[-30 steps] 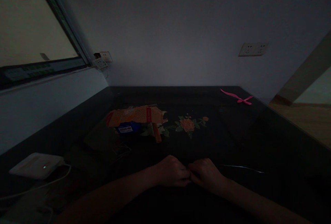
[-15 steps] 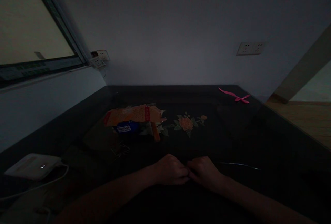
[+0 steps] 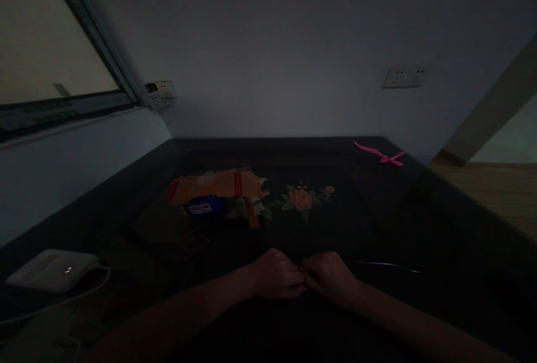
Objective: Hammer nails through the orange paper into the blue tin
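Note:
The scene is dim. My left hand and my right hand rest together on the dark table near its front edge. Both have their fingers curled and the fingertips meet between them. Whatever they pinch is too small and dark to make out. A thin pale strand lies on the table just right of my right hand. An orange flower pattern shows on the tabletop beyond my hands.
A torn orange packet lies over a blue box at centre left. A white device with a cable sits at the near left. A pink ribbon bow lies at the far right corner. Wall sockets are behind.
My hands have stayed pressed together in nearly the same spot. The view has shifted slightly, so everything sits a little to the left and higher in the picture.

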The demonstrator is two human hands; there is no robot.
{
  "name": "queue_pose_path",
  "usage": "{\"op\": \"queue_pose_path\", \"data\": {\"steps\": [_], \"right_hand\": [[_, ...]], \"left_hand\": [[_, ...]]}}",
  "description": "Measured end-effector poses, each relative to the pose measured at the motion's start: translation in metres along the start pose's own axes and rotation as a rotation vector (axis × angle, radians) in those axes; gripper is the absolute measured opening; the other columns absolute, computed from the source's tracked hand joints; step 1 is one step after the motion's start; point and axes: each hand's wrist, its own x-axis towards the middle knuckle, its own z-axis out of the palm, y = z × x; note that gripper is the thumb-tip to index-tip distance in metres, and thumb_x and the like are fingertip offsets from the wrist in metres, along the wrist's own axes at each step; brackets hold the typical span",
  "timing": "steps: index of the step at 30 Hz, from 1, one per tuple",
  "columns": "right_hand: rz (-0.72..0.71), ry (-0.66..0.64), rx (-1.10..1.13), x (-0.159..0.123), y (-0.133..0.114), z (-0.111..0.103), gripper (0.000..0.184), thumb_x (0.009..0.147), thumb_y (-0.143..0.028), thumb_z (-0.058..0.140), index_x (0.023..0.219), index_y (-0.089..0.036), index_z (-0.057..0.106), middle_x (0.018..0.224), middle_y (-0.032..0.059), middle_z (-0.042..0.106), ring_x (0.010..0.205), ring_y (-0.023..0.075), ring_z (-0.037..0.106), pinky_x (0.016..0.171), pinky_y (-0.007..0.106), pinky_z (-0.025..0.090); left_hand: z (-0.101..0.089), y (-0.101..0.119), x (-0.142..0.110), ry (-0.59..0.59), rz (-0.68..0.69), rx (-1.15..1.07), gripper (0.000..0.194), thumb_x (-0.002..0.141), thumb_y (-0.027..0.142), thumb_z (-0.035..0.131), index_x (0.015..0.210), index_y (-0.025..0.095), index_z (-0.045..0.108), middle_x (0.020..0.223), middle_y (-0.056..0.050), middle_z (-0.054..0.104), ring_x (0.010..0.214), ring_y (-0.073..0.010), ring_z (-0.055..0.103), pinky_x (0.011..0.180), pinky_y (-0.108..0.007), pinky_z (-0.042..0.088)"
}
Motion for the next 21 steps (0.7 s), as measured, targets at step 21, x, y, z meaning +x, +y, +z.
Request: {"op": "queue_pose_path", "data": {"steps": [21], "right_hand": [[-0.011, 0.038, 0.046, -0.0002, 0.0024, 0.0028, 0.016, 0.093, -0.029, 0.058, 0.097, -0.015, 0.065, 0.091, 0.0021, 0.069, 0.076, 0.0163, 0.067, 0.07, 0.036, 0.055]], "left_hand": [[0.0048, -0.0017, -0.002, -0.02, -0.005, -0.016, 0.018, 0.087, 0.028, 0.053, 0.076, 0.018, 0.063, 0.068, 0.002, 0.069, 0.055, -0.0105, 0.061, 0.048, -0.025, 0.037]]}}
